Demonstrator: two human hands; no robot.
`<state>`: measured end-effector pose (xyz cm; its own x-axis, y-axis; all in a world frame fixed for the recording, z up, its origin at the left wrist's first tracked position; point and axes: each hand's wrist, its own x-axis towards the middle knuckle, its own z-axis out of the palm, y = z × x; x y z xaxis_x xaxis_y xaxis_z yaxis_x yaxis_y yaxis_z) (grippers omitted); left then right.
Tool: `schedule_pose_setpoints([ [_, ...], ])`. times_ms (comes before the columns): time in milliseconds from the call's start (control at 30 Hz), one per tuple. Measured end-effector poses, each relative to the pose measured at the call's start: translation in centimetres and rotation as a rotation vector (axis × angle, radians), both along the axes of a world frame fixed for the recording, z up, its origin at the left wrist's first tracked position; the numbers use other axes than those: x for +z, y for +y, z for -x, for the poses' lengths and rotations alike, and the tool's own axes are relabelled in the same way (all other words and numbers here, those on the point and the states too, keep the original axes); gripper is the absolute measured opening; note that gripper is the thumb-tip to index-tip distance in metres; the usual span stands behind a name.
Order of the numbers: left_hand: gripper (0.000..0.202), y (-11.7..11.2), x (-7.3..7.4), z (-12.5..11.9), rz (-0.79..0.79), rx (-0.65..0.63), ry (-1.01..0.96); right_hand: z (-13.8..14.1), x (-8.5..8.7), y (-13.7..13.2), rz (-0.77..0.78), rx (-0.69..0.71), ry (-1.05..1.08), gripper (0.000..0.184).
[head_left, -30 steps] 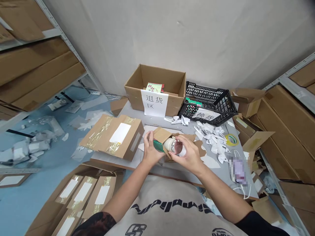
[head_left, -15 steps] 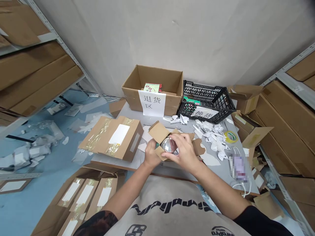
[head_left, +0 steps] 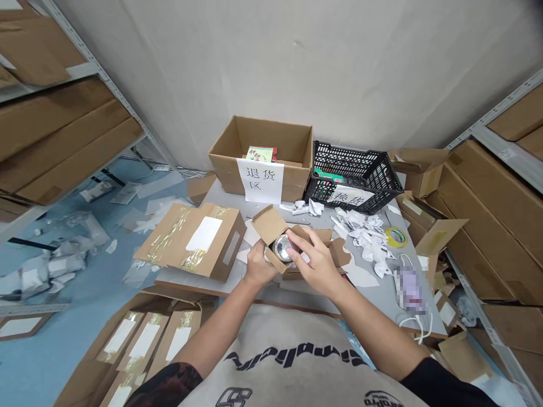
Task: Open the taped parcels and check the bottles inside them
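In cardboard box (head_left: 267,225), polished metal dome (head_left: 281,247)

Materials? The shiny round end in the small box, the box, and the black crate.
Shiny round end: probably polished steel, from mirror-like reflections. Small box: brown cardboard, judging by its folded flaps. Black crate: likely moulded plastic, matte, with uniform grid openings.

bright, even light; warped edges
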<state>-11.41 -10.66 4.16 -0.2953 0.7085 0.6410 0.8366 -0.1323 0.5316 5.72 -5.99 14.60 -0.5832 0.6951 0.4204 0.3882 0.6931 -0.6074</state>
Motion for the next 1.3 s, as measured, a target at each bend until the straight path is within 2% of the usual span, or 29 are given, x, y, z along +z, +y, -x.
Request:
schedule_pose_setpoints([
  [133,0.057,0.1,-0.2,0.7,-0.028,-0.010,-0.009,0.5,-0.2,-0.4,-0.014,0.033,0.009,0.049],
  [233,0.049,0.1,0.3,1.3,-0.054,-0.019,-0.001,0.9,-0.4,-0.7,-0.003,-0.010,0.119,0.060],
  [300,0.042,0.0,0.8,1.6,-0.067,-0.033,0.013,1.1,-0.6,-0.7,-0.046,-0.018,0.168,0.057],
  [400,0.040,-0.3,1.3,2.0,-0.078,-0.050,0.019,1.4,-0.8,-0.4,-0.185,0.073,0.127,0.046],
  [533,0.047,-0.8,1.4,2.1,-0.098,0.014,0.000,2.3,-0.5,-0.4,-0.257,0.136,0.003,0.071],
  [600,0.048,-0.9,1.4,2.1,-0.098,0.047,-0.007,2.9,-0.4,-0.7,-0.233,0.092,0.007,0.066],
  [700,0.050,-1.1,1.5,2.3,-0.076,0.061,-0.019,3.8,-0.5,-1.0,-0.165,0.031,0.117,0.037],
  [833,0.052,-1.6,1.7,2.8,-0.055,0.060,-0.051,4.2,-0.5,-0.5,-0.102,0.077,0.186,0.023],
  [1033,0.058,-2.2,3.0,3.4,0.023,-0.082,-0.118,4.0,1.6,2.5,0.029,0.288,0.103,0.017],
  [1167,0.062,-2.1,4.3,3.8,0.080,-0.218,-0.175,4.5,2.8,4.5,0.193,0.459,0.063,0.030],
  [1300,0.063,-1.9,5.2,4.3,0.151,-0.291,-0.207,5.1,2.9,4.6,0.208,0.493,0.105,0.026],
])
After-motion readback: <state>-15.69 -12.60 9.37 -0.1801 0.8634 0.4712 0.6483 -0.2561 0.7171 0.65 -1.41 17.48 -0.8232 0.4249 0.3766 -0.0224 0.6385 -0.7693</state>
